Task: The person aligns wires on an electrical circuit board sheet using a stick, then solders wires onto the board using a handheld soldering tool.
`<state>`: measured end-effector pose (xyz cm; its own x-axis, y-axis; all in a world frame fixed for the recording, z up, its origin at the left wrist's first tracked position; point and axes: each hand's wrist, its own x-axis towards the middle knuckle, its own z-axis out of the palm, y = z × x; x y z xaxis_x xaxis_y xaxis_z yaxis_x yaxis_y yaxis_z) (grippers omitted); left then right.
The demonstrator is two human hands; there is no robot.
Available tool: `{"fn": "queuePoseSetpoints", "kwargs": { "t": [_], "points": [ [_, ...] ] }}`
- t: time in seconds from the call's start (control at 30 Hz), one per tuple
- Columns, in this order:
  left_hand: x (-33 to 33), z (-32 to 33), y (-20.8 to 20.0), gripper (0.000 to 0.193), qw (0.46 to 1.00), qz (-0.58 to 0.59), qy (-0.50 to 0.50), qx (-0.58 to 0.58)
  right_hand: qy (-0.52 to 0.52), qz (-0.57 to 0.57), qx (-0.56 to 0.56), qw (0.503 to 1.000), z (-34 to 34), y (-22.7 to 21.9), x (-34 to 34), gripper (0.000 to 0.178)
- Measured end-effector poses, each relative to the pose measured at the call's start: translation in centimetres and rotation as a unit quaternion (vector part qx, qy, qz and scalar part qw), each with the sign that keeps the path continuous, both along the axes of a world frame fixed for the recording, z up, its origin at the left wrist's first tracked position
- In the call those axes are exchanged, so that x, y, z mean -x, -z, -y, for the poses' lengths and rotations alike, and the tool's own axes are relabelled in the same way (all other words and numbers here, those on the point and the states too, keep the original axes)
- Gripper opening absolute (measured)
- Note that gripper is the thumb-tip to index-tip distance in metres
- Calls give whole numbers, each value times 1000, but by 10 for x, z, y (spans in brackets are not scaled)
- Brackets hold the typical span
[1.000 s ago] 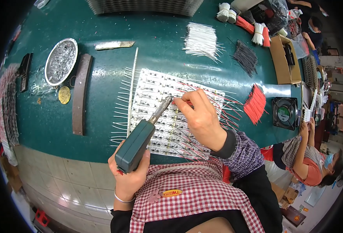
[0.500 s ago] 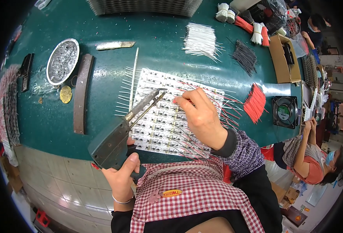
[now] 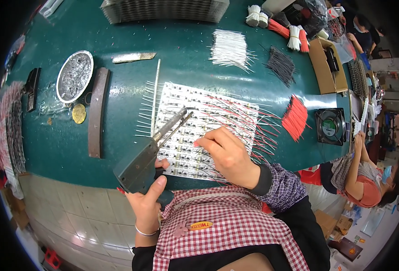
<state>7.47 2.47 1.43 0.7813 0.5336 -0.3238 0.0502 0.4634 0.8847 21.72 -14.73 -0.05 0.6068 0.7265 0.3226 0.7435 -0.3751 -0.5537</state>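
Observation:
My left hand (image 3: 147, 194) is wrapped round the grip of a dark green soldering gun (image 3: 138, 165). Its long metal nose slants up to the right, and the tip is over the upper middle of a white circuit board panel (image 3: 174, 92). Rows of small black parts cover the panel, and red and black wires (image 3: 258, 131) fan out from its right side. My right hand (image 3: 228, 156) is over the panel's lower middle, thumb and forefinger pinched at the board; what lies between them is too small to make out. White wires (image 3: 146, 108) stick out along a pale strip on the left.
Piles of white wires (image 3: 228, 49), black wires (image 3: 280, 65) and red wires (image 3: 295, 118) lie to the right, near a fan (image 3: 330, 126) and a cardboard box (image 3: 319, 63). At left are a bowl of metal scraps (image 3: 75, 77) and a brown bar (image 3: 98, 113). A co-worker (image 3: 366, 180) sits at right.
My right hand has moved nearer to me and a little left across the panel. The soldering gun has shifted slightly right and nearer, still in my left hand.

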Motion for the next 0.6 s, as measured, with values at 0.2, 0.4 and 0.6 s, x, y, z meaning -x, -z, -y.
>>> {"fn": "queuePoseSetpoints", "kwargs": {
  "t": [0.2, 0.4, 0.6],
  "points": [
    [9, 16, 8, 51, 999, 12, -9, 35, -21, -16, 20, 999, 8, -4, -13, 27],
    [9, 26, 9, 51, 997, 38, -29, 62, 3, 24, 22, 999, 11, -23, -24, 29],
    [12, 25, 12, 48, 997, 32, -32, 57, 18, 40, 2, 999, -3, -37, -20, 32]
  ]
}}
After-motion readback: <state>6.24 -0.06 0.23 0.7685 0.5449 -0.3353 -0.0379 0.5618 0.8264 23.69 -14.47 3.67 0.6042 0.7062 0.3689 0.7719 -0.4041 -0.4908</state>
